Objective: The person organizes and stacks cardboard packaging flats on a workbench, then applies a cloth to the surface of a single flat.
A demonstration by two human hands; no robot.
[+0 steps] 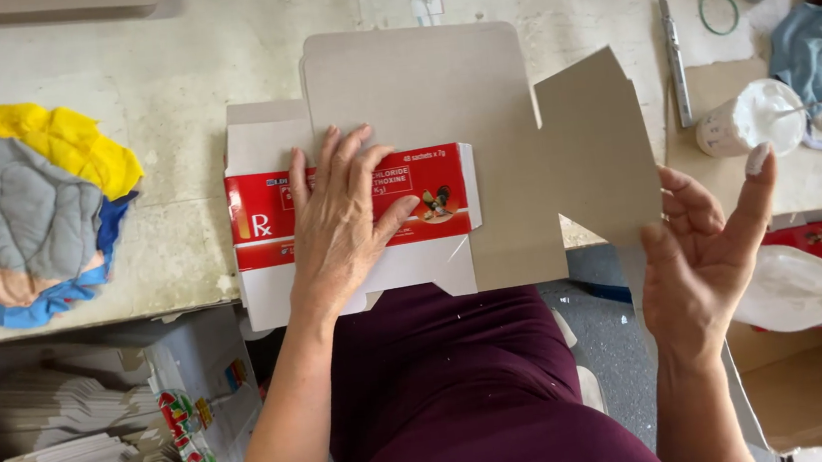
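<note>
I press my left hand (340, 223), fingers spread flat, on the red and white flat cardboard carton blank (394, 162) at the table (165, 74) edge. My right hand (704, 243) is open, touching its brown flap (599, 148).

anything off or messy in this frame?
Yes: the right hand has white paste smeared on its index fingertip. The open white glue cup sits beside it on the table. The carton blank lies flat under the left hand, undamaged.
</note>
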